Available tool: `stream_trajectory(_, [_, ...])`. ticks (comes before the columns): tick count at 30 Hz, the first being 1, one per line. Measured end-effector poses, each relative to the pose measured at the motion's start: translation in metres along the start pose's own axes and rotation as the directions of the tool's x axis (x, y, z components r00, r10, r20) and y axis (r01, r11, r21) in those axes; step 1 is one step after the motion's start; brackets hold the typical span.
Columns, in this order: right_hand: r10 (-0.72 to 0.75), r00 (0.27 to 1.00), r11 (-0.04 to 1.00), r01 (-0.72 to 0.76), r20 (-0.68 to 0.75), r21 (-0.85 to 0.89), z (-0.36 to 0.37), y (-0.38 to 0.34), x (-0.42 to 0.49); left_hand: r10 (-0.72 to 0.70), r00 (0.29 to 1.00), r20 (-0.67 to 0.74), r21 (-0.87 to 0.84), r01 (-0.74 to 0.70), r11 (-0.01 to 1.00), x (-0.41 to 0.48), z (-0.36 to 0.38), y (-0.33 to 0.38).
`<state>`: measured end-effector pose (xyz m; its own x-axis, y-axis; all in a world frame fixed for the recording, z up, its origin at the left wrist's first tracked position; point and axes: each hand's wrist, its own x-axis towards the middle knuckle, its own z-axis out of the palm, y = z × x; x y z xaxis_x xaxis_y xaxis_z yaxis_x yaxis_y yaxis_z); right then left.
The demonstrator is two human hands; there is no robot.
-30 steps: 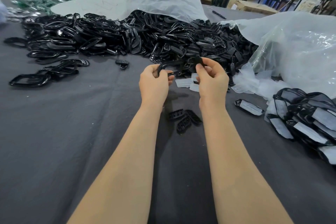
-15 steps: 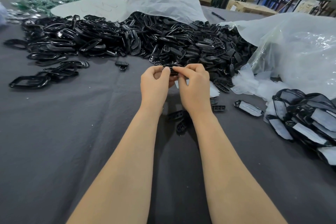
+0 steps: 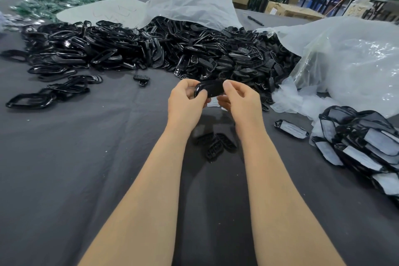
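Glossy black oval plastic shell (image 3: 209,91), held above the dark grey cloth tabletop (image 3: 86,157) at the centre of the frame, just in front of the heap of loose black plastic frames and inserts (image 3: 151,49). Left hand (image 3: 185,103) pinches its left end between thumb and curled fingers; right hand (image 3: 241,101) pinches its right end likewise. One second before, the two hands are apart, the left with an open frame and the right with a small insert; half a second before, they press together. Now a single closed piece shows its smooth face, which suggests that the two parts are snapped into one and the joining step is finished or nearly so. Below the hands, three ribbed black inserts (image 3: 216,144) lie on the tabletop. At lower right, a pile of black pieces faced with white film (image 3: 362,140) lies beside crumpled clear plastic bags (image 3: 356,67).
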<state>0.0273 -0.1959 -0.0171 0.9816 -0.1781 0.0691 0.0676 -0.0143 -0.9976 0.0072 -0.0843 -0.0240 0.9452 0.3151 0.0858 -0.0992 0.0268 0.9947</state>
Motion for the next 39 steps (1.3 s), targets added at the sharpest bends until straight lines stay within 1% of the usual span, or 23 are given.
stream_trajectory(3, [-0.012,1.0,1.0,0.013,0.024,-0.027,-0.002,0.003,0.003,-0.01,0.999,0.053,0.033,0.008,0.999,0.0,0.001,0.0])
stream_trajectory(9, [-0.055,0.998,0.993,0.056,0.016,-0.108,-0.001,0.003,0.003,-0.016,0.999,0.043,0.055,0.013,0.998,-0.001,0.0,0.0])
stream_trajectory(11, [-0.073,0.997,0.986,0.074,0.013,-0.152,0.001,0.002,0.001,0.003,0.999,0.032,0.089,-0.006,0.996,-0.002,0.0,0.001])
stream_trajectory(14, [-0.115,0.993,0.957,0.108,-0.01,-0.27,0.004,0.004,-0.001,0.063,0.998,0.007,0.193,-0.064,0.979,-0.005,0.002,0.001])
stream_trajectory(17, [-0.124,0.991,0.947,0.107,-0.039,-0.303,0.008,0.004,-0.003,0.119,0.993,-0.013,0.258,-0.112,0.96,-0.007,0.002,0.001])
stream_trajectory(19, [-0.102,0.994,0.955,0.089,-0.033,-0.283,0.008,0.002,-0.003,0.131,0.991,-0.019,0.26,-0.122,0.958,-0.005,0.002,0.001])
stream_trajectory(21, [-0.078,0.996,0.978,0.069,-0.04,-0.198,0.005,0.0,-0.002,0.122,0.992,-0.029,0.241,-0.112,0.964,-0.003,0.001,0.001])
stream_trajectory(22, [-0.075,0.995,0.986,0.064,-0.066,-0.156,0.003,-0.002,-0.002,0.111,0.993,-0.047,0.213,-0.098,0.972,-0.002,0.0,0.001])
stream_trajectory(23, [-0.086,0.991,0.985,0.069,-0.105,-0.158,-0.001,-0.003,-0.001,0.093,0.993,-0.078,0.167,-0.079,0.983,0.0,-0.001,0.001])
stream_trajectory(24, [-0.119,0.982,0.971,0.085,-0.145,-0.222,-0.005,-0.003,0.0,0.071,0.991,-0.117,0.114,-0.058,0.992,0.001,-0.003,0.0])
stream_trajectory(25, [-0.171,0.971,0.938,0.109,-0.166,-0.329,-0.009,-0.002,0.001,0.05,0.986,-0.159,0.068,-0.039,0.997,0.003,-0.006,0.0])
stream_trajectory(26, [-0.23,0.961,0.883,0.138,-0.157,-0.449,-0.012,-0.002,0.0,0.033,0.979,-0.199,0.031,-0.027,0.999,0.005,-0.008,0.0])
stream_trajectory(28, [-0.29,0.956,0.753,0.196,-0.05,-0.628,-0.011,-0.001,-0.002,0.008,0.966,-0.26,-0.015,-0.012,1.0,0.008,-0.011,-0.001])
stream_trajectory(30, [-0.234,0.968,0.61,0.215,0.086,-0.762,-0.003,0.001,-0.004,0.005,0.956,-0.293,-0.029,-0.014,0.999,0.008,-0.011,-0.001])
stream_trajectory(32, [-0.133,0.979,0.474,0.198,0.153,-0.858,0.003,0.003,-0.006,0.007,0.952,-0.307,-0.045,-0.022,0.999,0.008,-0.01,-0.001])
stream_trajectory(33, [-0.103,0.98,0.44,0.196,0.167,-0.876,0.005,0.003,-0.006,0.006,0.95,-0.311,-0.052,-0.023,0.998,0.008,-0.01,-0.001])
stream_trajectory(34, [-0.089,0.981,0.429,0.196,0.174,-0.882,0.005,0.003,-0.006,0.004,0.949,-0.315,-0.058,-0.024,0.998,0.007,-0.01,-0.001])
stream_trajectory(39, [-0.104,0.984,0.447,0.174,0.142,-0.878,0.007,0.006,-0.005,-0.005,0.951,-0.309,-0.068,-0.017,0.998,0.007,-0.008,-0.001])
